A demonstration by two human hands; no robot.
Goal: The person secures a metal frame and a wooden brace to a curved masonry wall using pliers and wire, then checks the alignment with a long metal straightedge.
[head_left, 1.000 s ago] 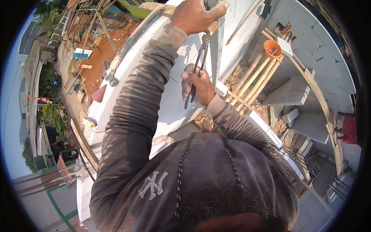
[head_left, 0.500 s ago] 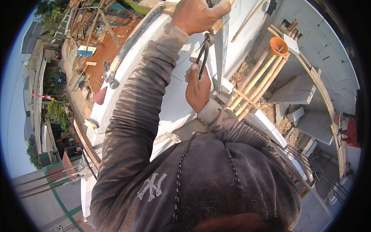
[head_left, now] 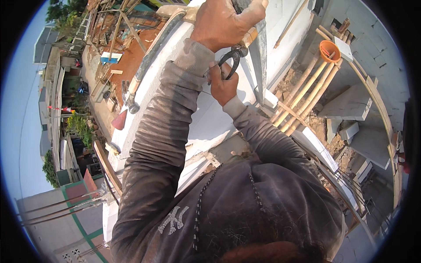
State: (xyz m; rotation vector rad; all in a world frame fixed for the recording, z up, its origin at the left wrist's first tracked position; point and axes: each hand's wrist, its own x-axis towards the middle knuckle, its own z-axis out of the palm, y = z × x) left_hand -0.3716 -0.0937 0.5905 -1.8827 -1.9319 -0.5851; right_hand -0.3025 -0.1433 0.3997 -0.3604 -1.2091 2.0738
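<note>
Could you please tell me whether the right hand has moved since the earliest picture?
Yes: judged against the piece of wood, the right hand, gripping the pincers, has moved up the picture and slightly left, closer to that wood.

Right hand (head_left: 224,87): gap near-left, over white block wall (head_left: 208,117). Dusty dark-brown left sleeve (head_left: 164,114) bars left; long grey straight bar (head_left: 259,61), right; left hand (head_left: 223,24), far.
</note>
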